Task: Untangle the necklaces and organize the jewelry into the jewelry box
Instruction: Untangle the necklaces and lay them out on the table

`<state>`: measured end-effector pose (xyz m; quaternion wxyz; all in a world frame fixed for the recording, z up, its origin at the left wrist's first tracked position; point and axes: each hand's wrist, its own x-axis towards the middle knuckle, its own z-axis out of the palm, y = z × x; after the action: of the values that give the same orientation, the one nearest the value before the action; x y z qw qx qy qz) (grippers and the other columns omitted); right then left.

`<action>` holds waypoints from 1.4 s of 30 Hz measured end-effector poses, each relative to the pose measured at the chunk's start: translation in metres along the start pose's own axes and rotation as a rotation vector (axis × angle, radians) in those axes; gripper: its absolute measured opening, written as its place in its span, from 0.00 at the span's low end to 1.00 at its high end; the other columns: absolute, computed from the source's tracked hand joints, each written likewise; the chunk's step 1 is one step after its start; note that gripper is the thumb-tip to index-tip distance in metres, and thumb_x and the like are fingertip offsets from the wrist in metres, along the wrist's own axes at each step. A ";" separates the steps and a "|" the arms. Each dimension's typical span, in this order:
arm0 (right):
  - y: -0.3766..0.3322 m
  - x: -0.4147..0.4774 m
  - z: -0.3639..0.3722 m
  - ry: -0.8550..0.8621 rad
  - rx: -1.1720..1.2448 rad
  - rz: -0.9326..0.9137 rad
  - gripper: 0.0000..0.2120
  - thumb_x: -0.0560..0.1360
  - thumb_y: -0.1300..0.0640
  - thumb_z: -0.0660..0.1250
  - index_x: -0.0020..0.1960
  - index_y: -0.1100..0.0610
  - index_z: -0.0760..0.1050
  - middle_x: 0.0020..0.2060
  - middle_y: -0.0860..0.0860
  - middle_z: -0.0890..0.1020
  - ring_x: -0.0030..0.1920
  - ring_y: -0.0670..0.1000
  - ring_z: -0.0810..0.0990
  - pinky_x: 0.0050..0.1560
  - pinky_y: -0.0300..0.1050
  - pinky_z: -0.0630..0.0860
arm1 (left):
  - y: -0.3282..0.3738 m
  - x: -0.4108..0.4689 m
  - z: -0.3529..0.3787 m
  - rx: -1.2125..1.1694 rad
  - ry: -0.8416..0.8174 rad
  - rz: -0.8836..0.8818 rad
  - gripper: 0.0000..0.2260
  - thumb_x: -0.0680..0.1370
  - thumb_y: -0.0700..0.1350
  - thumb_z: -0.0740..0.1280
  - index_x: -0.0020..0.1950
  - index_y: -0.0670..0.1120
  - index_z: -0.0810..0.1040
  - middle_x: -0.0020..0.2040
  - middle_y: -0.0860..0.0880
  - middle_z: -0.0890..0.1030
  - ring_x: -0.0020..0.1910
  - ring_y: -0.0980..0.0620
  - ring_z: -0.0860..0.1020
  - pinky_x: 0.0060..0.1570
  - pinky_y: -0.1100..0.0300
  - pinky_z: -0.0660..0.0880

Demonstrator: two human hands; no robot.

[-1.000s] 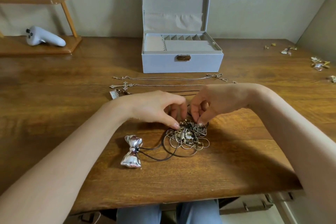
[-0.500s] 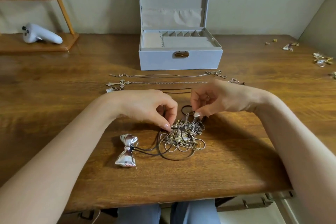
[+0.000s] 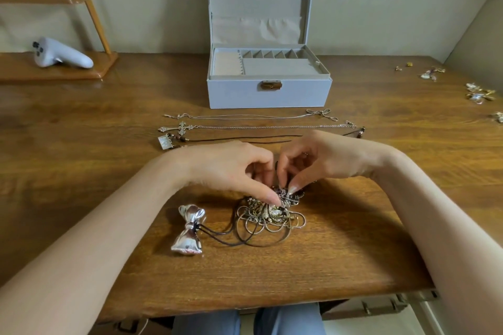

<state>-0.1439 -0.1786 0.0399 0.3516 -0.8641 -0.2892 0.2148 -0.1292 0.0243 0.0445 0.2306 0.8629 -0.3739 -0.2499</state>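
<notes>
A knot of tangled necklaces [image 3: 268, 216], silver and gold chains with a dark cord, lies on the wooden table [image 3: 81, 144] in front of me. The cord runs left to a large silver bow pendant [image 3: 189, 230]. My left hand [image 3: 231, 166] pinches the top of the tangle with thumb and forefinger. My right hand [image 3: 324, 158] pinches strands right beside it, fingers curled. Three straightened necklaces lie in rows behind my hands: a thin silver chain [image 3: 245, 116], a cross pendant chain [image 3: 185, 127] and a dark cord necklace [image 3: 168, 141]. The grey jewelry box [image 3: 269, 92] stands open at the back.
Small loose jewelry pieces [image 3: 479, 95] lie scattered at the far right of the table. A white controller [image 3: 58, 54] rests on a wooden shelf stand [image 3: 54, 73] at the back left. The table's front edge is near my lap.
Both hands have drawn closer together over the top of the tangle, and the right hand has lowered back onto it. The tangle and bow pendant have barely shifted.
</notes>
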 end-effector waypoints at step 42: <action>-0.004 -0.001 -0.007 0.405 0.562 -0.240 0.06 0.75 0.62 0.65 0.42 0.61 0.68 0.31 0.55 0.80 0.29 0.53 0.79 0.30 0.40 0.73 | 0.001 0.002 -0.001 -0.067 -0.006 0.066 0.15 0.71 0.55 0.72 0.55 0.53 0.75 0.45 0.57 0.77 0.39 0.63 0.74 0.38 0.70 0.70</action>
<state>-0.1422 -0.1796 0.0475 0.6482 -0.7185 -0.2428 0.0677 -0.1277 0.0223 0.0451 0.2664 0.8411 -0.3943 -0.2572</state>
